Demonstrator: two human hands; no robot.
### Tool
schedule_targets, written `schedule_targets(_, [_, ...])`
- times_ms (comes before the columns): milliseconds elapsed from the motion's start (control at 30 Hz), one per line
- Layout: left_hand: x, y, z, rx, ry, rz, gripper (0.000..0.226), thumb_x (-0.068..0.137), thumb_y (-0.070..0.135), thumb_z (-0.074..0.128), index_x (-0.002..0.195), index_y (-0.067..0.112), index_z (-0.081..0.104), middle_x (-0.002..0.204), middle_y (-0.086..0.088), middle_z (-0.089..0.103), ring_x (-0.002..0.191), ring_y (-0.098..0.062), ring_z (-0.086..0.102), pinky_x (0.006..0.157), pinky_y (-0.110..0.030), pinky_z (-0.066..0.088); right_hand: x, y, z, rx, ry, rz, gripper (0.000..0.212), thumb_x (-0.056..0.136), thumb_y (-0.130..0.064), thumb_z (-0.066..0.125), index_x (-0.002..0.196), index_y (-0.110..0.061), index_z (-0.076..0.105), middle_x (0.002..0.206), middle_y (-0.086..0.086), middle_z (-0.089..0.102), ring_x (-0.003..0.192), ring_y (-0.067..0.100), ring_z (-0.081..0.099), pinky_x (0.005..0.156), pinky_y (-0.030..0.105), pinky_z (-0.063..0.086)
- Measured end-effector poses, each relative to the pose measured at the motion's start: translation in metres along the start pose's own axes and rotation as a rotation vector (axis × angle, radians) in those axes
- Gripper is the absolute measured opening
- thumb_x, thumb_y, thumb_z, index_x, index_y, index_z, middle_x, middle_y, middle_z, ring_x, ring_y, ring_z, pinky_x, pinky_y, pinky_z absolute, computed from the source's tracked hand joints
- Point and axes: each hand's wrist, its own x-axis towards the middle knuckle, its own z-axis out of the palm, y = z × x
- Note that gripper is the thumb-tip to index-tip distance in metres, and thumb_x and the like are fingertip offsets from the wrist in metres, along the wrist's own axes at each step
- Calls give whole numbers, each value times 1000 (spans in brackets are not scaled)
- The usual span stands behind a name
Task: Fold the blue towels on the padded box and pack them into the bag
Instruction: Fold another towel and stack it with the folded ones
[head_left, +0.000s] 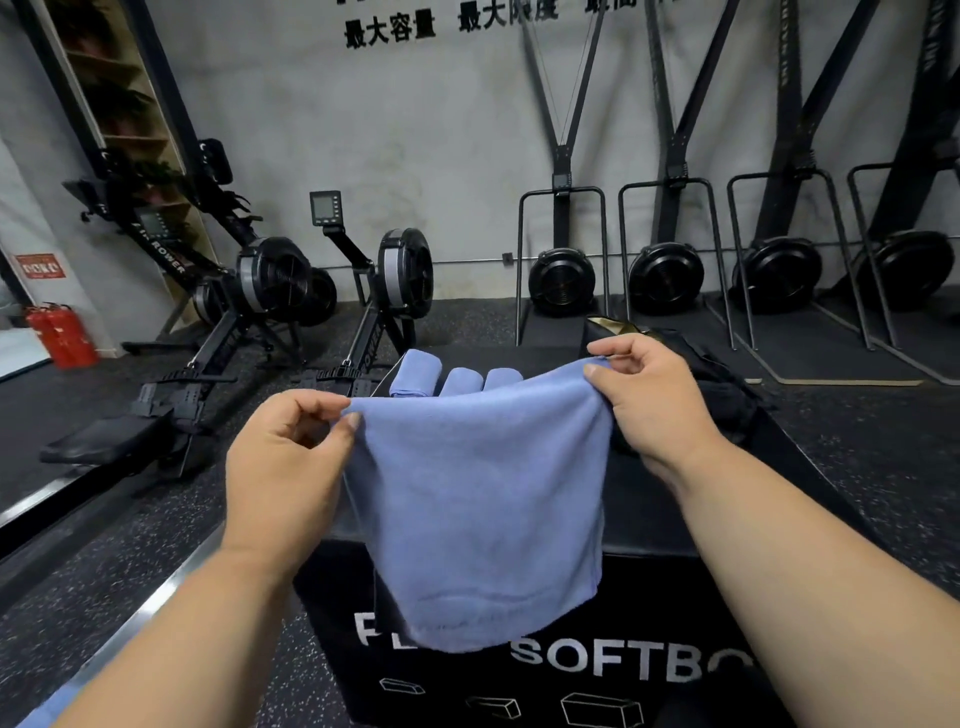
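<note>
A blue towel (483, 499) hangs in the air in front of me, spread wide above the black padded box (670, 499). My left hand (291, 457) pinches its upper left corner between thumb and fingers. My right hand (649, 395) pinches the upper right corner. The towel's lower edge droops over the box's front face with the white lettering. Behind the towel, three rolled blue towels (415, 371) lie side by side on the far part of the box. A black bag (722, 384) sits at the box's far right, partly hidden by my right hand.
Two rowing machines (275, 291) stand on the dark rubber floor to the left and behind the box. Several ski machines with black fan wheels (665, 278) line the grey back wall. Red fire extinguishers (60, 335) stand at the far left.
</note>
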Motion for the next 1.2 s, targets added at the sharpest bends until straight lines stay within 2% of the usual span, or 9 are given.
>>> schedule_targets(200, [96,-42,62,122,-98,31,21,91,16,75,95,36,73,97,15,75,93,-10,71,91,-38,58,100,38,39,-125,6,41,20,95,-3,66,107,-18,71,95,3,67,83,13,61,75,23,50])
schedule_targets(333, [138,-100,103,361,-306,-93,27,90,28,72,111,45,68,101,27,70,95,-4,67,94,-34,54,149,101,59,-274,-197,279,38,99,-16,67,136,-20,62,127,6,66,97,15,62,83,26,49])
schedule_targets(433, [136,-160,113,545,-438,-308,54,88,33,78,139,26,61,126,3,68,115,-21,65,98,-32,47,139,155,61,-497,-334,497,59,98,-24,69,153,-18,48,135,7,60,101,18,63,78,26,47])
schedule_targets(500, [113,-196,108,562,-490,-459,56,89,32,78,140,16,61,122,-1,70,116,-23,66,100,-32,46,115,188,55,-515,-359,592,44,92,-25,71,135,-23,59,106,5,64,77,17,59,66,26,43])
schedule_targets(567, [77,-216,99,514,-455,-575,39,91,33,76,125,17,68,101,8,73,101,-20,68,92,-33,49,89,213,44,-553,-309,576,18,82,-31,71,92,-18,64,78,2,63,65,26,56,63,32,43])
schedule_targets(667, [20,-224,87,483,-294,-610,16,89,39,76,91,26,67,77,7,71,76,-15,67,74,-36,52,55,226,25,-635,-194,471,12,79,-34,77,85,-23,75,82,-11,75,80,13,72,78,35,58])
schedule_targets(867, [-22,-211,76,560,-190,-679,36,88,53,71,85,20,58,76,1,70,73,-22,65,66,-37,44,12,221,9,-807,-253,399,26,75,-44,85,73,-22,70,91,-4,68,72,8,67,63,24,47])
schedule_targets(1000, [-45,-225,74,395,-245,-832,49,80,62,73,83,13,67,64,7,67,62,-20,63,64,-35,50,-4,209,8,-838,-239,359,28,72,-42,89,75,-23,69,100,-6,58,81,10,65,77,27,52])
schedule_targets(1200, [-67,-225,76,114,-317,-856,30,100,29,69,83,5,65,67,-1,63,57,-13,51,53,-27,43,-27,204,5,-893,-260,289,31,73,-43,88,67,-23,65,99,-12,51,97,13,56,89,29,51])
